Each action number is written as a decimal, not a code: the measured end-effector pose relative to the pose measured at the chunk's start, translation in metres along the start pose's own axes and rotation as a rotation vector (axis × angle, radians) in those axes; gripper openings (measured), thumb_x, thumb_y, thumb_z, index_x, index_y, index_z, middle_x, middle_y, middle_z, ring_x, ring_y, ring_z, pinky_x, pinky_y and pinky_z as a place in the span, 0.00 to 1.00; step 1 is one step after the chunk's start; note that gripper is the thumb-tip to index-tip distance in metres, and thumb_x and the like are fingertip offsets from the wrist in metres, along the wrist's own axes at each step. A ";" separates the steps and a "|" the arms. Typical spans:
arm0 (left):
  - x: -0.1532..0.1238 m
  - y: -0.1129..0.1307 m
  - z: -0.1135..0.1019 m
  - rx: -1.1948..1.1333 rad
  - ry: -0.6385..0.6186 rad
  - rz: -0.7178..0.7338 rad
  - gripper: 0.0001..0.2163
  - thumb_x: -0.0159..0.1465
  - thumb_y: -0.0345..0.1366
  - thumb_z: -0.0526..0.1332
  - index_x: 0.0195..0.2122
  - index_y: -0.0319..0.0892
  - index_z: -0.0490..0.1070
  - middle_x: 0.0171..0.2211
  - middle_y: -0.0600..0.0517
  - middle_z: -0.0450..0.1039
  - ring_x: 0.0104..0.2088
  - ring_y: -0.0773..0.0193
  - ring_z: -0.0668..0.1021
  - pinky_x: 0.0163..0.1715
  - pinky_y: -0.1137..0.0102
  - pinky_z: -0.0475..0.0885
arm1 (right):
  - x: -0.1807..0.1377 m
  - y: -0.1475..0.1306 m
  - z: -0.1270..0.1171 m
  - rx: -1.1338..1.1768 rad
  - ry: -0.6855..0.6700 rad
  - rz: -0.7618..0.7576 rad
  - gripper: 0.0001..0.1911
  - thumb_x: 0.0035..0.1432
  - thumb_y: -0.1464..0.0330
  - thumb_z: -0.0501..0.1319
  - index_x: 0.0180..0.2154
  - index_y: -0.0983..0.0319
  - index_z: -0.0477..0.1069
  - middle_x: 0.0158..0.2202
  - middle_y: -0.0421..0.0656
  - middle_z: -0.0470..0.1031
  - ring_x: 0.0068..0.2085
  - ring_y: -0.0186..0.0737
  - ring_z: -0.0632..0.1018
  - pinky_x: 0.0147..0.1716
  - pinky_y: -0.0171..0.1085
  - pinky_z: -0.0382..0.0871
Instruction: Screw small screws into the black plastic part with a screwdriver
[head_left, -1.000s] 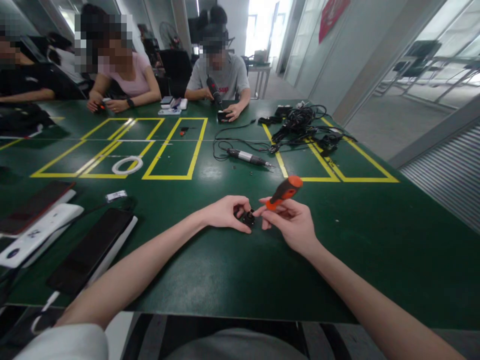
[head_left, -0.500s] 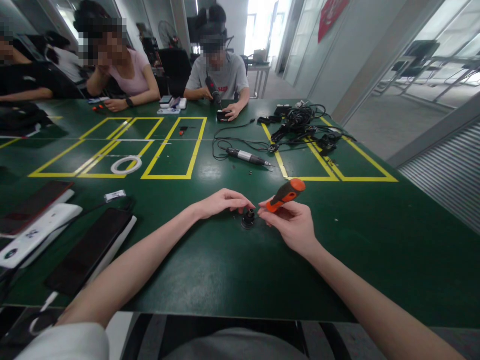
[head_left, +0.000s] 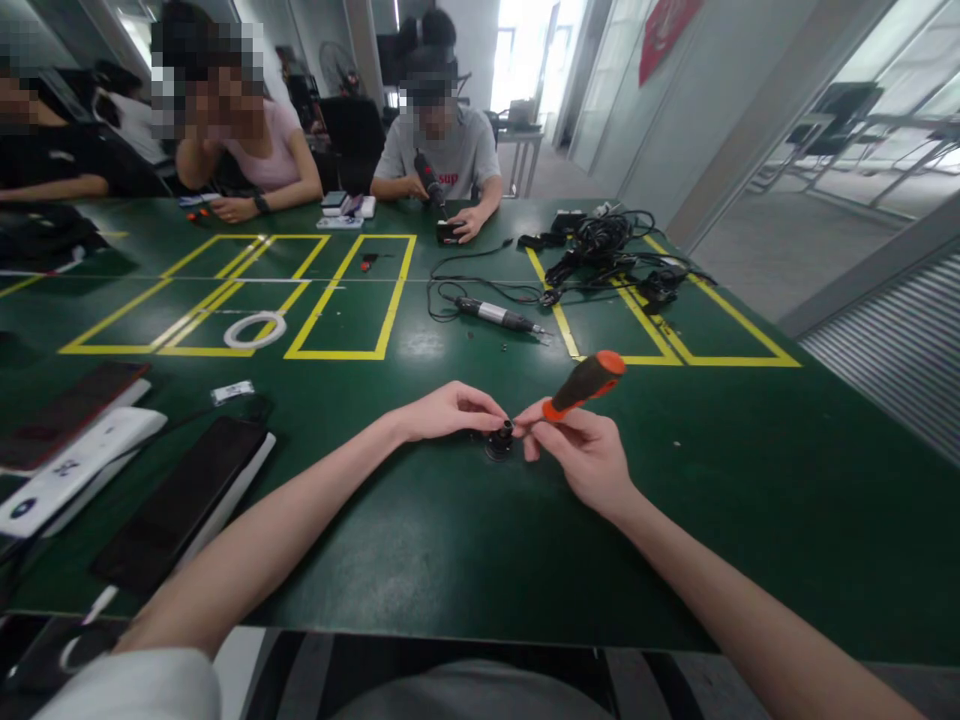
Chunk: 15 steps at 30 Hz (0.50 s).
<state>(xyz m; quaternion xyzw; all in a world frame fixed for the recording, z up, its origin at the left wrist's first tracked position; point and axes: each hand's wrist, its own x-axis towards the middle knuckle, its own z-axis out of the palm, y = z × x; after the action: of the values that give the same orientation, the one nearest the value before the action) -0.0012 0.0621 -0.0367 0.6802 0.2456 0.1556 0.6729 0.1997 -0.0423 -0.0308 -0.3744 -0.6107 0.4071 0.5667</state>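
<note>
A small black part (head_left: 498, 446) with a round, flared base and a narrow neck stands upright on the green table. My left hand (head_left: 454, 411) comes in from the left, thumb and fingertips drawn together at the neck of this part. My right hand (head_left: 581, 452) is closed around a screwdriver (head_left: 589, 380) with a dark and orange handle. The handle tilts up and to the right. Its shaft is hidden by the fingers, and the right fingertips are close beside the part's neck.
Phones on white blocks (head_left: 184, 500) and a white power strip (head_left: 82, 470) lie at left. Ahead are a white tape roll (head_left: 255, 330), a corded pen-shaped electric screwdriver (head_left: 499, 315) and tangled black cables (head_left: 600, 240). Across the table, a person (head_left: 439, 150) holds a power tool.
My right hand has turned slightly, and the screwdriver handle leans further right. My left fingertips have come down onto the black part's neck. The right fingertips are closer to it.
</note>
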 end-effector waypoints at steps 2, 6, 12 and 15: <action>0.000 0.000 0.000 -0.004 0.003 -0.007 0.15 0.58 0.43 0.75 0.41 0.39 0.84 0.34 0.50 0.82 0.34 0.67 0.78 0.42 0.70 0.73 | 0.000 0.000 0.000 -0.055 0.043 -0.024 0.10 0.63 0.61 0.69 0.32 0.59 0.84 0.31 0.43 0.79 0.24 0.34 0.77 0.25 0.36 0.74; 0.000 -0.001 0.001 -0.005 0.007 0.001 0.14 0.58 0.43 0.74 0.40 0.39 0.84 0.34 0.50 0.82 0.34 0.67 0.78 0.43 0.70 0.73 | 0.002 -0.004 -0.001 -0.097 0.110 0.014 0.05 0.55 0.65 0.74 0.31 0.60 0.83 0.30 0.43 0.81 0.25 0.35 0.78 0.26 0.37 0.76; 0.000 -0.001 0.001 -0.013 0.019 -0.011 0.14 0.57 0.42 0.74 0.40 0.38 0.84 0.36 0.49 0.82 0.35 0.67 0.78 0.41 0.70 0.73 | 0.002 -0.008 -0.001 -0.036 0.075 0.039 0.11 0.60 0.59 0.71 0.33 0.61 0.80 0.25 0.43 0.80 0.23 0.36 0.78 0.25 0.38 0.77; 0.000 0.000 0.001 -0.003 0.024 -0.016 0.14 0.57 0.42 0.74 0.39 0.38 0.83 0.35 0.49 0.82 0.34 0.67 0.77 0.40 0.71 0.72 | 0.001 -0.008 0.000 0.011 0.016 0.048 0.14 0.61 0.56 0.70 0.36 0.61 0.81 0.28 0.44 0.82 0.25 0.37 0.79 0.26 0.39 0.78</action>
<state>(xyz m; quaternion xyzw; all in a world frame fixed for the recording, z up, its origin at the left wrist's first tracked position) -0.0005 0.0610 -0.0373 0.6752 0.2588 0.1590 0.6722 0.1998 -0.0446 -0.0230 -0.3891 -0.5948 0.4207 0.5638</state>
